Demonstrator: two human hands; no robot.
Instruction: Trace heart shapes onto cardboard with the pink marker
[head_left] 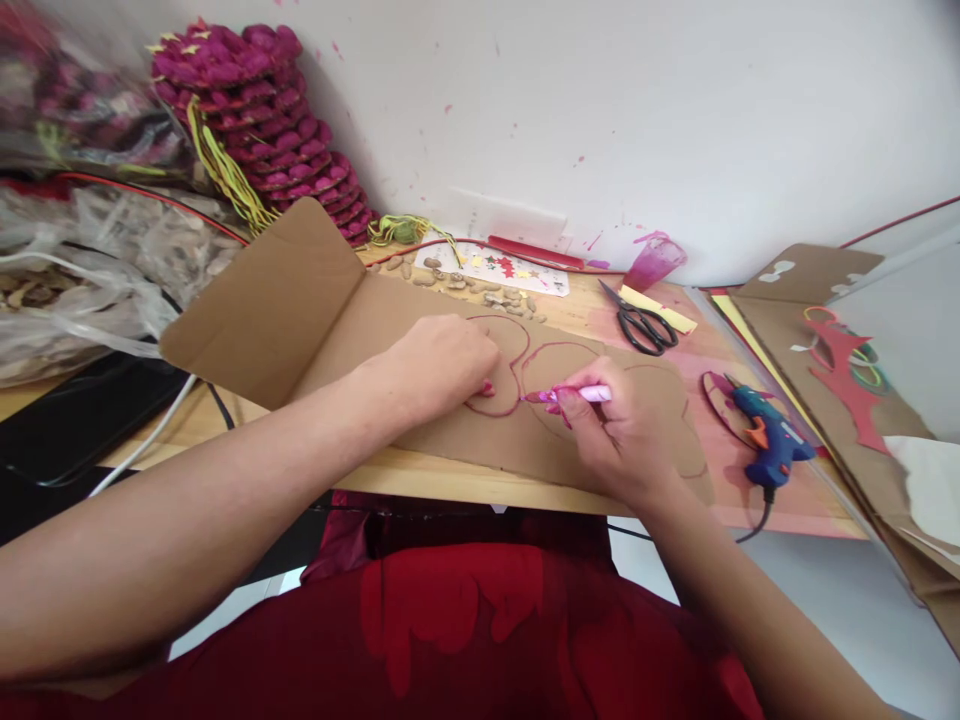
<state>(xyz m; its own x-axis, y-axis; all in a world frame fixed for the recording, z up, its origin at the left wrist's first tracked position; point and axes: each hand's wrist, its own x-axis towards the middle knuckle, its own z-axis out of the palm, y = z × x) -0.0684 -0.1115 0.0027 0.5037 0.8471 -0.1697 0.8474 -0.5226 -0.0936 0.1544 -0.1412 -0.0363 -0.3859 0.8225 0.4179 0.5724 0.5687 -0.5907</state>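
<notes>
A long sheet of brown cardboard (315, 300) lies across the wooden table, with dark red curved outlines drawn on it. My left hand (439, 360) rests on the cardboard with its fingers curled, pressing something down that I cannot make out. My right hand (619, 430) is closed on a pink marker (577, 395), whose tip touches the cardboard at the drawn line, just right of my left hand.
Black scissors (641, 325) and a blue glue gun (772, 440) lie to the right. A pink cup (655, 262) stands by the wall. Stacked magenta ornaments (262, 120) and plastic bags (90, 260) fill the left. More cardboard with red cut-outs (847, 370) leans at right.
</notes>
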